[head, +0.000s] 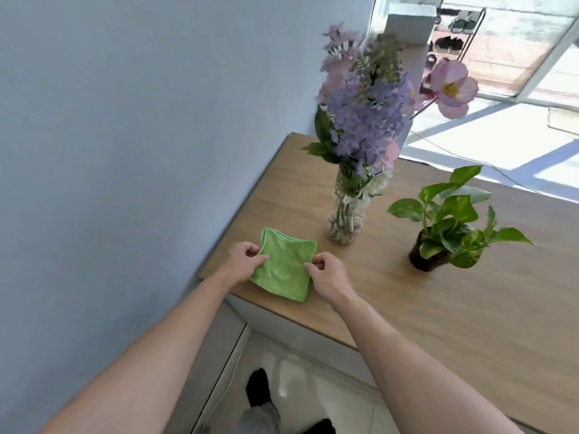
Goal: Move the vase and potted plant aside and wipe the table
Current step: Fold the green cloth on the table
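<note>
Here, the left hand (242, 261) and right hand (327, 274) each pinch a side edge of the folded green cloth (283, 270) lying at the table (423, 308) corner. The vase (346, 214) and potted plant (438, 242) stand beyond, apart. No legible writing appears.

A folded cloth (283, 269) lies on the counter (438, 308) at its near left corner, close to the wall (125, 151) on the left. The left hand (244, 261) and right hand (327, 274) hold its left and right edges. Just beyond it, to the right, stands the vase (346, 214). The potted plant (438, 245) sits further right, well apart from the vase.
</note>
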